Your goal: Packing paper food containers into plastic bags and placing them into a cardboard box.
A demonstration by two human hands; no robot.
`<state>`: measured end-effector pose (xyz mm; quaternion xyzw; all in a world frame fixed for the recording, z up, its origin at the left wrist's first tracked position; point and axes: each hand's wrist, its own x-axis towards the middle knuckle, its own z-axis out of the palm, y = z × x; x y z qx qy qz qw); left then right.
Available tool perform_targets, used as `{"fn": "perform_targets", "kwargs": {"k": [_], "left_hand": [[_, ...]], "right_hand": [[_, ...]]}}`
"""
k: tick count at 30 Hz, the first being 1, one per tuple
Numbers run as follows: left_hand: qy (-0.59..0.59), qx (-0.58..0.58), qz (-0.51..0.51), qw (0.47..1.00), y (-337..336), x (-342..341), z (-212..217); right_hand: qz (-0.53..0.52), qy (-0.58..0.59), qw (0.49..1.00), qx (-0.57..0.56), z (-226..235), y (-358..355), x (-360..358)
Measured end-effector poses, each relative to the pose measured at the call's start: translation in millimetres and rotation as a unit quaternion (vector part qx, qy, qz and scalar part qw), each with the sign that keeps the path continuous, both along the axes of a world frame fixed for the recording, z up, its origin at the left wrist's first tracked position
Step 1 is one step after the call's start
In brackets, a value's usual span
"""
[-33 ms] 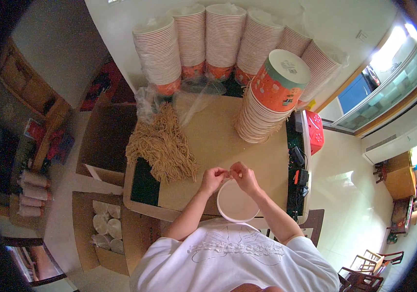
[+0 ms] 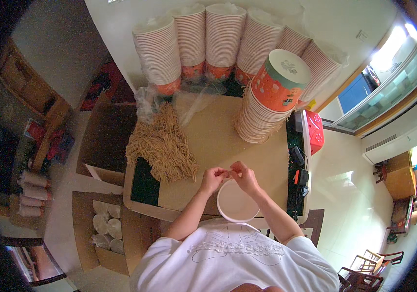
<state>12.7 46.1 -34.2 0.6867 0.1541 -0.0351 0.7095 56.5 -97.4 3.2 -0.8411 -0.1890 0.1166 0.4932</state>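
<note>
Both hands are close together, lower ctr, at the far rim of the tub (image 2: 238, 204). L hand (image 2: 213, 179): fingers bunched, tips by the rim. R hand (image 2: 245, 177): same bunching, facing the L, tips nearly meeting it. Looks like a fine pinch on each side, but can't tell on what: rim, a bit of cord or nothing; too small to make out.

Tub is at the near edge of the counter (image 2: 142, 209), in front of the shirt (image 2: 228, 258), mouth up; prob. kept close so both hands get at the rim w/o reaching. Can't tell if counter or body supports it.

Cords (image 2: 162, 146) lie loose, ctr-left, on L hand's side, prob. for easy reach. Stack (image 2: 281, 90), upper right of ctr, is nested bottom-up, prob. to save room; tan strands hang about its lower rims. Wrapped stacks (image 2: 189, 44) line the wall, top ctr, likely to leave the cardboard (image 2: 218, 131) free for work.

Tub looks plain pale inside, w/ a round, brighter rim; outer wall mostly hidden. Top one in the stack shows orange sides, green band, white base.
</note>
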Motion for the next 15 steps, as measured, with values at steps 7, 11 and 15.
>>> {"fn": "perform_targets", "kwargs": {"k": [7,11,15], "left_hand": [[-0.005,-0.007,0.001,1.000,0.8,-2.2,7.7],[0.069,-0.083,-0.022,0.994,4.3,-1.8,14.0],[0.055,-0.083,-0.019,0.995,5.2,-3.5,6.8]], "right_hand": [[0.059,-0.025,0.998,-0.029,13.4,-0.1,5.1],[0.043,0.019,0.999,0.012,7.9,-3.9,5.8],[0.035,-0.004,0.999,0.013,10.6,-1.3,2.8]]}}
